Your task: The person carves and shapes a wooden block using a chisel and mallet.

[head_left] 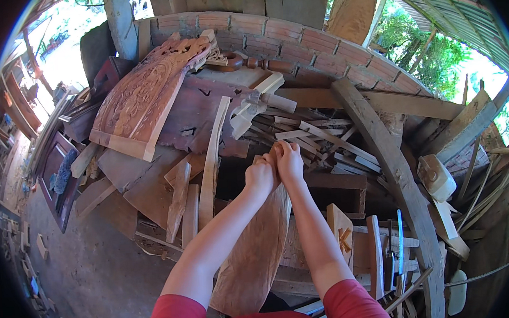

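Note:
My left hand (260, 175) and my right hand (289, 161) are closed around the upper end of a long, wide wooden board (249, 258), which runs down between my forearms toward my body. The right hand sits slightly higher and farther right than the left. Just left of them stands a pale curved plank (211, 167), and behind them lies a loose heap of thin offcuts (332, 139).
A carved reddish panel (134, 102) rests at upper left before a curved brick wall (293, 31). A heavy diagonal beam (382, 151) crosses the right. Leaning boards (181, 192), a dark panel door (56, 200), a plastic jug (436, 177) and a saw (400, 249) surround me.

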A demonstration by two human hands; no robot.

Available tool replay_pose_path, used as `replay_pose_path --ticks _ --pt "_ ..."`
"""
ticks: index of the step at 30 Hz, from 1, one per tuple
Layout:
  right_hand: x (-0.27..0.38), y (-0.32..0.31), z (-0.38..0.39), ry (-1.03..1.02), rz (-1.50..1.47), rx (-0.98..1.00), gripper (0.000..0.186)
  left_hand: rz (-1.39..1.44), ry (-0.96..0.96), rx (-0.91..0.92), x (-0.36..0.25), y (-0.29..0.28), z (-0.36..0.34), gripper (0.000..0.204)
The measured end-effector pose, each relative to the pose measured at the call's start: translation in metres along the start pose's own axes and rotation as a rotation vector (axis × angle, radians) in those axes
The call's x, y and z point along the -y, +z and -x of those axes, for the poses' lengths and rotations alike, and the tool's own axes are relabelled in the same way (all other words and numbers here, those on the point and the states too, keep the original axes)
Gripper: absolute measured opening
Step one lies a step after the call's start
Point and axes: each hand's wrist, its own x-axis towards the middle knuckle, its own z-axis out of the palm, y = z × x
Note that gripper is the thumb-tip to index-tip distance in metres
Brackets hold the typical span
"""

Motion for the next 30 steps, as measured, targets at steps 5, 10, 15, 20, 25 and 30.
replay_pose_path --ticks 5,10,15,20,25,30 --pt "0.003 -0.010 0.058 -0.100 0.077 -0.075 0.023 0.010 0.047 0.009 0.001 -0.015 0.063 0.042" --pt "0.041 -0.029 0.160 -0.040 0.015 0.044 0.021 0.000 0.024 0.098 0.011 -0.049 0.167 0.055" --pt "0.081 -0.057 0.275 -0.055 0.036 0.083 0.022 0.006 -0.011 0.058 0.014 -0.072 0.292 0.058" --pt "0.102 -0.070 0.364 -0.073 0.030 0.098 0.026 -0.018 0.022 0.177 0.020 -0.108 0.378 0.060" --pt "0.105 -0.070 0.370 -0.081 0.010 0.080 0.028 0.026 0.013 0.274 0.023 -0.110 0.385 0.063" --pt "0.091 -0.055 0.317 -0.187 0.035 0.007 0.025 0.028 0.005 0.220 0.025 -0.098 0.333 0.061"
